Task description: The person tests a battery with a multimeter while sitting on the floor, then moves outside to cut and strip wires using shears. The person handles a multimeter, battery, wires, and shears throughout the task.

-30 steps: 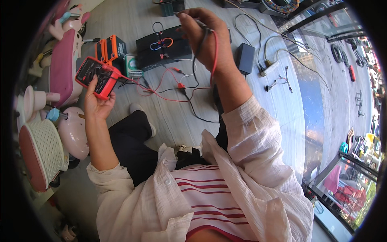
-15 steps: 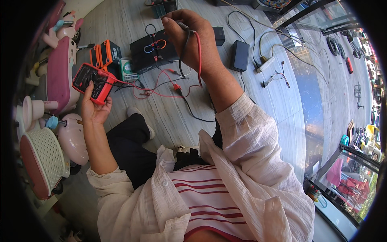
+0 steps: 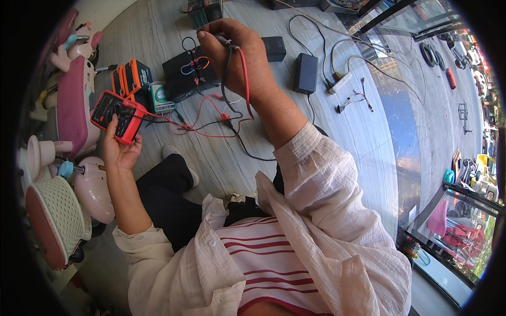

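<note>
My left hand [image 3: 122, 147] grips a red and black multimeter [image 3: 117, 117], thumb across its front. Near the upper middle, my right hand [image 3: 240, 60] is closed on the black and red test probes [image 3: 226, 44], raised in front of a black battery block [image 3: 182, 79] with short looped wires; their tips are hidden. An orange and black box [image 3: 130, 76] and a green and white pack [image 3: 161, 97] lie left of the block. Red and black leads with a red clip [image 3: 224, 117] trail over the floor.
A black power adapter [image 3: 305, 73], white power strip [image 3: 340, 83] and loose cables lie on the right. Pink children's ride-on toys [image 3: 74, 108] crowd the left. Dark batteries [image 3: 203, 13] stand at the top. A glass door [image 3: 458, 237] and more goods line the far right.
My right hand has moved leftward and a little down with the probes. The multimeter and my left hand sit slightly further left and lower in the picture, as does the whole scene.
</note>
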A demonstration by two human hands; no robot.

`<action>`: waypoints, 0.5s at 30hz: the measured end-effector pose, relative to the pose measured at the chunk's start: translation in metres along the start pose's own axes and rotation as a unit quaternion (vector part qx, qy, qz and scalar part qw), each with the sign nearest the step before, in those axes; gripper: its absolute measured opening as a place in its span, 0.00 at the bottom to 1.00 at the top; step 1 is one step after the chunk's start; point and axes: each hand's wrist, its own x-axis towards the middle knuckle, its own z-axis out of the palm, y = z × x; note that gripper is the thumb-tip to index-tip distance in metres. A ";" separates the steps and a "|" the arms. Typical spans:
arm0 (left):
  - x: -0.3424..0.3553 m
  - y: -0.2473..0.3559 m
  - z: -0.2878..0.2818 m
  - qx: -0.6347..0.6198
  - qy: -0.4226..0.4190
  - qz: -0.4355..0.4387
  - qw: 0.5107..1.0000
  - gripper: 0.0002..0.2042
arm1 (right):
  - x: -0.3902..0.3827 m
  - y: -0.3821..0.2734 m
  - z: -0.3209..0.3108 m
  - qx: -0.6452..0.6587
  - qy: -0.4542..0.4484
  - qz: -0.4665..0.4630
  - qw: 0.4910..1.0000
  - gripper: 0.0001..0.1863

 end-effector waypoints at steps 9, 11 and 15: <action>0.003 0.001 -0.005 -0.003 -0.012 -0.010 1.000 0.14 | -0.001 -0.002 0.001 0.005 0.004 0.004 1.000 0.09; 0.001 0.000 -0.004 -0.004 -0.012 -0.009 1.000 0.13 | -0.001 -0.005 0.001 -0.001 0.006 0.003 1.000 0.09; -0.001 0.000 -0.001 -0.002 -0.008 -0.006 1.000 0.13 | -0.002 -0.006 -0.001 0.004 0.003 -0.005 1.000 0.09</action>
